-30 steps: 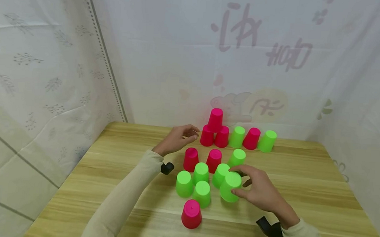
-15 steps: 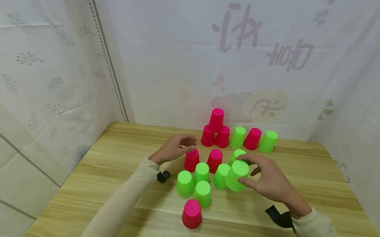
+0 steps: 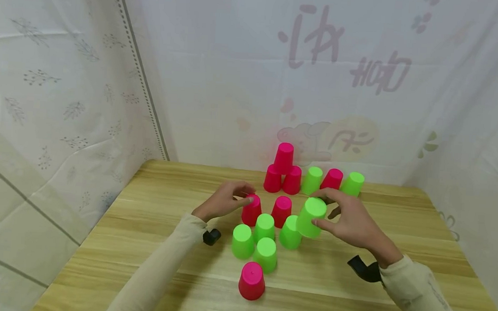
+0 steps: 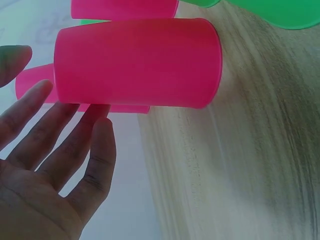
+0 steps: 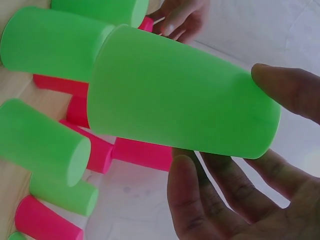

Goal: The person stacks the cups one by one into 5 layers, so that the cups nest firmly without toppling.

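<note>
My right hand [image 3: 352, 221] pinches an upside-down green cup [image 3: 311, 219] near its closed end. The right wrist view shows the thumb on one side of this green cup [image 5: 180, 95] and fingers on the other. Behind it, another green cup [image 5: 45, 142] is hidden in the head view. My left hand [image 3: 224, 202] is at the top of a pink cup [image 3: 251, 213] standing at the left of the middle row. In the left wrist view, fingers lie along the pink cup [image 4: 135, 65], while the thumb stays apart from it. Beside it stands another pink cup [image 3: 281, 212].
In front stand several green cups [image 3: 242, 243] and one pink cup [image 3: 251, 281]. At the table's back, a pink cup [image 3: 284, 157] sits atop two others, with green and pink cups to their right. A patterned cloth [image 3: 219, 77] hangs behind the wooden table [image 3: 152, 197].
My right hand has lifted the green cup off the table and carried it back and slightly right. My left hand has come forward from beside the back pink cups to the middle-row pink cup.
</note>
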`<action>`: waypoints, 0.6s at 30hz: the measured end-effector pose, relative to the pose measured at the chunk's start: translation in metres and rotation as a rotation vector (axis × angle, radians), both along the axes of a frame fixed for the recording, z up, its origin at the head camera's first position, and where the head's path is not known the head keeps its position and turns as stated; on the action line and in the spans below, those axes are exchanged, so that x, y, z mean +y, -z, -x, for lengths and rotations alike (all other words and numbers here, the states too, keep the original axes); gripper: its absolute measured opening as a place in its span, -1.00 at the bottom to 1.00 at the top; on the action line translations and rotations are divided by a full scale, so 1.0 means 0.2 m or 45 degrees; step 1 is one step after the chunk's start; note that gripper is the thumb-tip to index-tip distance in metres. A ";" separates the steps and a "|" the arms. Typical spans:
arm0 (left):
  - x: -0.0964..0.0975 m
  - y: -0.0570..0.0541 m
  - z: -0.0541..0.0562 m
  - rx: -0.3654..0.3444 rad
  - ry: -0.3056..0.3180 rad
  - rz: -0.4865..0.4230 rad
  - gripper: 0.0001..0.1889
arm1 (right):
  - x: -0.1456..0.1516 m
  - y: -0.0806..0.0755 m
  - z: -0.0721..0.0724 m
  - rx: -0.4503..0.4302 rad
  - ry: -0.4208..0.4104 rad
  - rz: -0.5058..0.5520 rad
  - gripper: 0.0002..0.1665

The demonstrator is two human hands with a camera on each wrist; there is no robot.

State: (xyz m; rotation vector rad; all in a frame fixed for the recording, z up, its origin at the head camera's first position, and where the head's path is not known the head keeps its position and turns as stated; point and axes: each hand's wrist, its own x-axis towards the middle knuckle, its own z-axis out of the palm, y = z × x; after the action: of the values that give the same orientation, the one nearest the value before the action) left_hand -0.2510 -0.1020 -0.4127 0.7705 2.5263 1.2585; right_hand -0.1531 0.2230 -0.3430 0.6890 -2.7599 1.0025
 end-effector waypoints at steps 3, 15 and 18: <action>-0.01 0.01 0.00 -0.023 -0.009 0.000 -0.60 | 0.00 0.00 0.03 -0.025 0.006 0.012 -0.47; -0.03 0.05 -0.01 -0.040 0.047 -0.045 -0.49 | 0.00 0.03 0.17 -0.123 0.053 0.044 -0.46; -0.03 0.06 0.00 -0.058 0.047 -0.052 -0.48 | -0.01 0.02 0.22 -0.129 0.076 0.028 -0.46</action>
State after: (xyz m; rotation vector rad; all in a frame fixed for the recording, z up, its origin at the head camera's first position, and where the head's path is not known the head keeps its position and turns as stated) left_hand -0.2500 -0.1085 -0.4240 0.7845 2.4469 1.3042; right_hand -0.1963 0.2219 -0.3480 0.5637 -2.8324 1.0824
